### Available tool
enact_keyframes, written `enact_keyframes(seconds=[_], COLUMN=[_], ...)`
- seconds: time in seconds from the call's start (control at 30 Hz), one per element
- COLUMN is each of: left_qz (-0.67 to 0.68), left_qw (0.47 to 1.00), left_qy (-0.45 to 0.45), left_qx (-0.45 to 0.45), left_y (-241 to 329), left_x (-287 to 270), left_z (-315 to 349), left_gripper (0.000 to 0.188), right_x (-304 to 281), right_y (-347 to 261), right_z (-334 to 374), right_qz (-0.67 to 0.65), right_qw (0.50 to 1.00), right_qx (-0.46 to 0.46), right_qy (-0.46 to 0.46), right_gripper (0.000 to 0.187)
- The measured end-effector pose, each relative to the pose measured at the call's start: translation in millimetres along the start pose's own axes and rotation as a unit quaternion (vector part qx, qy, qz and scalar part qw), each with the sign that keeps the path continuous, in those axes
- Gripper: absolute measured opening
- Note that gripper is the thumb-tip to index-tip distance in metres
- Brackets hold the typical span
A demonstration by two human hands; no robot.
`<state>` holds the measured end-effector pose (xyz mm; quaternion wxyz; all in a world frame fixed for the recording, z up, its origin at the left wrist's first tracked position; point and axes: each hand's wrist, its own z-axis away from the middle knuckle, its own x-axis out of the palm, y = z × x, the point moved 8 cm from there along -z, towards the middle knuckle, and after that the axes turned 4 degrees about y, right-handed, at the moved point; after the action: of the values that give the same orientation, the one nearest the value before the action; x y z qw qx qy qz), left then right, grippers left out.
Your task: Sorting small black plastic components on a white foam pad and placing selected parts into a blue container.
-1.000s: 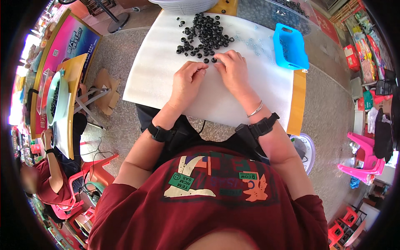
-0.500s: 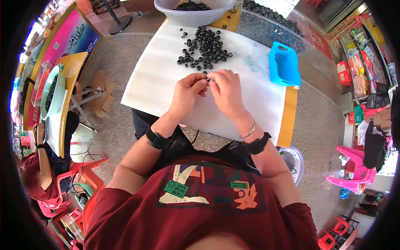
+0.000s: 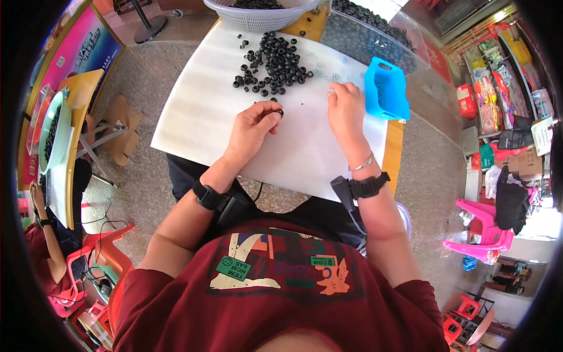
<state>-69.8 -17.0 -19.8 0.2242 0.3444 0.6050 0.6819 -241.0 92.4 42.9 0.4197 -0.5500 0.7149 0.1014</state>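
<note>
My left hand (image 3: 253, 126) pinches a small black ring-like piece (image 3: 280, 112) between thumb and fingertips, above the white board (image 3: 202, 111). Just beyond it lies a loose pile of similar round black pieces (image 3: 274, 61). Off to the right, my right hand (image 3: 347, 108) is at the near edge of a scatter of tiny clear bluish pieces (image 3: 335, 77). Its thumb and fingers are drawn together, and whatever they hold is too small to make out. Beside that hand stands a blue plastic basket (image 3: 401, 107) with more tiny clear pieces inside.
A grey perforated basket (image 3: 258, 22) of black pieces stands at the far edge, beside a clear bin (image 3: 358, 38) full of them. At the left, another person's arm (image 3: 54, 246) rests near a table with a green basin (image 3: 58, 138). A pink chair (image 3: 481, 229) stands at right.
My right hand has parted from the left and moved right to the tiny clear pieces. My left hand keeps its pinch on the black piece. The whole view has shifted slightly.
</note>
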Motion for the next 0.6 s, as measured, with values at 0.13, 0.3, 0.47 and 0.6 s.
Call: enact_keyframes(seconds=[0.13,0.3,0.47,0.6], left_qz=[-0.010,-0.010,-0.027,-0.015], left_qw=[1.000,1.000,1.000,1.000], left_qy=[-0.004,-0.014,-0.012,-0.017], left_qx=[-0.010,-0.010,-0.008,-0.012], left_y=[1.2,3.5,5.3,1.6], left_x=[1.3,1.6,1.3,1.4], left_z=[0.8,3.5,4.0,4.2], left_gripper=[0.020,0.021,0.021,0.021], right_x=[13.6,-2.1,-5.0,4.4], right_y=[6.6,14.0,24.4,7.8], right_z=[3.3,13.4,16.6,7.7], right_qz=[0.066,-0.083,-0.070,-0.022], right_qw=[0.997,0.996,0.996,0.999], right_qx=[-0.018,0.031,0.038,-0.028], right_qy=[-0.043,0.027,0.034,0.031], right_gripper=[0.009,0.011,0.012,0.012])
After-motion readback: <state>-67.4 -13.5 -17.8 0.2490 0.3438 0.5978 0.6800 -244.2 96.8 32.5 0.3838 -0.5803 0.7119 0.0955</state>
